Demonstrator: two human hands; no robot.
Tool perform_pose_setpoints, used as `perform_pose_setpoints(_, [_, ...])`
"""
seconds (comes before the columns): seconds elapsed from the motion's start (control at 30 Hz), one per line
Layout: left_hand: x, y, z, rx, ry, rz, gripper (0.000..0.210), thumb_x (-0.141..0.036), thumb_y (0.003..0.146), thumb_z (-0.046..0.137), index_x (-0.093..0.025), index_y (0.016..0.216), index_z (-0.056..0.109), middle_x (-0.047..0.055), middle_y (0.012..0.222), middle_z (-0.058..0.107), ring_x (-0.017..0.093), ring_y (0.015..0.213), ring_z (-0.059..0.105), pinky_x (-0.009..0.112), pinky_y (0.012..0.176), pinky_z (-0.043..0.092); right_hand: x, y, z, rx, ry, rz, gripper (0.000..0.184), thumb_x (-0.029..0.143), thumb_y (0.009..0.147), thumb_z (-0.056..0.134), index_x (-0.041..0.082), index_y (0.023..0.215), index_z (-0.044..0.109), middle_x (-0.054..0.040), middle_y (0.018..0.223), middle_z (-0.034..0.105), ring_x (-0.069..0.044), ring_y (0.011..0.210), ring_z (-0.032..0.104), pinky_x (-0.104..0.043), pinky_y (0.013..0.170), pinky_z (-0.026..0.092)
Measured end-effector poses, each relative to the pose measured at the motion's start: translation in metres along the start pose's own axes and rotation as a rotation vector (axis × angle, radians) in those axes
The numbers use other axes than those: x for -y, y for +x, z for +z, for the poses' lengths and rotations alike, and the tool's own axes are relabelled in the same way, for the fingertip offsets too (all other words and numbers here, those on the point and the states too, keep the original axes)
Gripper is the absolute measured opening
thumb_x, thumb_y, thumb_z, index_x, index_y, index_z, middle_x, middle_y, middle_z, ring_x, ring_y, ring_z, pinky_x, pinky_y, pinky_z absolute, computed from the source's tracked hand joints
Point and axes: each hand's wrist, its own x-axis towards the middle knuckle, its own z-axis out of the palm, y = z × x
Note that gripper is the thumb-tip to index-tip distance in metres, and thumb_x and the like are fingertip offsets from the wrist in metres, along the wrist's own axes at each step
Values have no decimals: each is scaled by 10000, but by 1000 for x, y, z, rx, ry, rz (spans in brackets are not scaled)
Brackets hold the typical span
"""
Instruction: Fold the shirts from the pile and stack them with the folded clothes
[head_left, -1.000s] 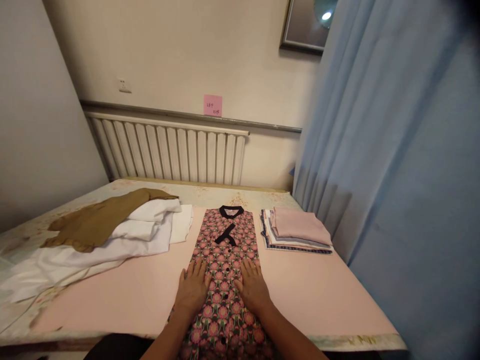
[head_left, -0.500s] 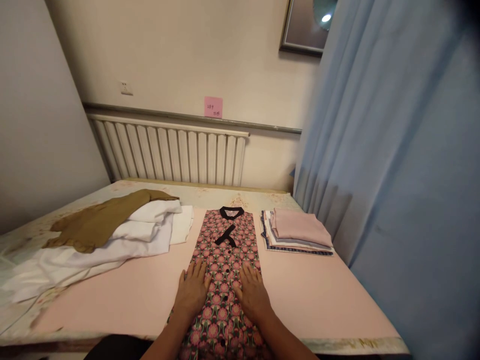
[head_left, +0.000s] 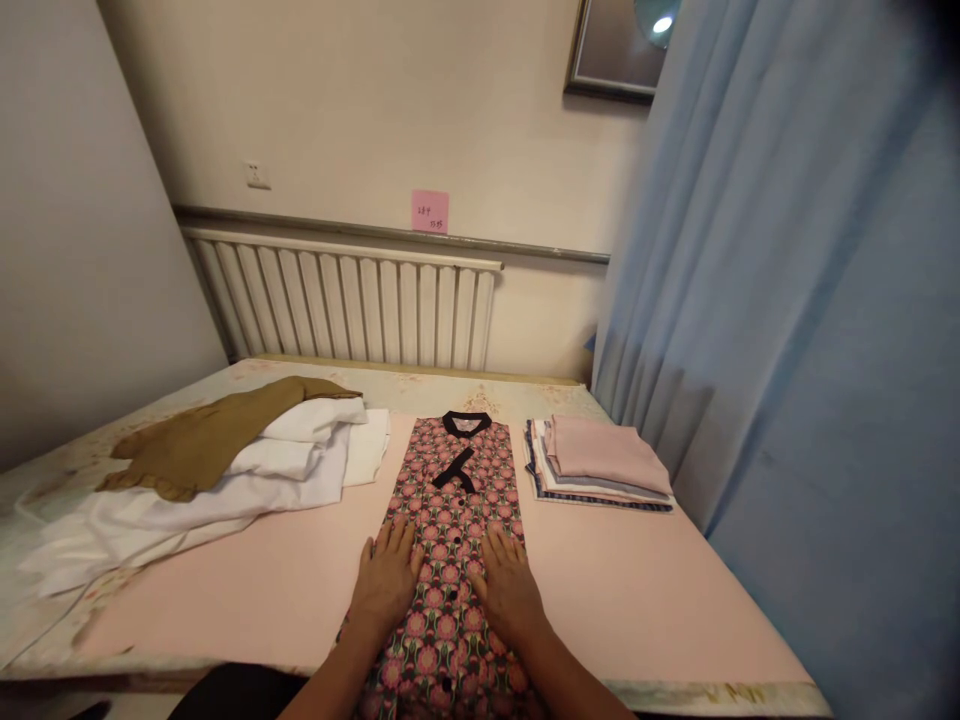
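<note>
A pink and black patterned shirt [head_left: 450, 570] with a black collar, a black neck tie piece and dark front buttons lies lengthwise before me, its sides folded in to a long strip. My left hand [head_left: 386, 575] rests flat on its left side, fingers stretched out. On the right side, my right hand [head_left: 508, 582] lies flat too, fingers pointing away from me. Both palms press on the cloth and neither grasps it. The shirt's lower end runs down between my forearms and out of view.
A pink sheet [head_left: 630, 590] covers the near part of the table. Folded clothes [head_left: 604, 455] are stacked to the right. Loose white garments [head_left: 292, 480] and a brown garment [head_left: 217, 440] lie heaped at left. A blue curtain [head_left: 720, 250] hangs along the right; a radiator [head_left: 360, 305] stands behind.
The view has shifted very slightly. Both hands stay flat at the same place on the shirt, and the shirt lies as before.
</note>
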Motion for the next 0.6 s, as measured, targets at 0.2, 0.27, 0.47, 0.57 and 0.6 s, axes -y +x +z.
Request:
perform_pose_setpoints(0.2, [0, 0, 0, -3, -10, 2, 513, -379, 928, 309, -209, 1391, 453, 78, 1499, 378, 289, 1372, 319, 528, 1083, 252, 0, -1, 1, -8, 7, -2, 577, 520, 965, 285, 190, 1424, 404, -64, 1514, 325, -237, 1420, 212, -428, 1155, 157])
perform_pose_setpoints(0.27, [0, 0, -1, -3, -9, 2, 509, -381, 928, 311, -216, 1386, 460, 75, 1500, 378, 287, 1374, 317, 526, 1086, 249, 0, -1, 0, -14, 3, 0, 573, 516, 965, 291, 187, 1417, 413, -66, 1513, 327, -236, 1419, 215, -425, 1154, 162])
perform_pose_setpoints(0.47, [0, 0, -2, 9, -7, -5, 517, -387, 933, 296, -214, 1397, 443, 71, 1503, 374, 291, 1376, 314, 519, 1090, 245, 1, -1, -2, -19, 11, -9, 566, 503, 971, 282, 176, 1411, 423, -75, 1504, 345, -241, 1411, 239, -422, 1156, 159])
perform_pose_setpoints(0.57, [0, 0, -1, 7, 2, -4, 515, -391, 933, 298, -223, 1398, 440, 64, 1506, 368, 292, 1379, 311, 515, 1092, 240, 1, -1, -3, -8, 14, -2, 567, 502, 968, 289, 175, 1411, 424, -74, 1503, 346, -247, 1413, 232, -425, 1155, 163])
perform_pose_setpoints(0.6, [0, 0, 0, 4, 4, -7, 512, -389, 934, 296, -223, 1397, 442, 60, 1506, 369, 291, 1379, 310, 514, 1093, 240, 1, -1, -3, -6, 14, 0, 567, 501, 967, 292, 176, 1413, 422, -72, 1505, 342, -247, 1415, 226, -427, 1154, 164])
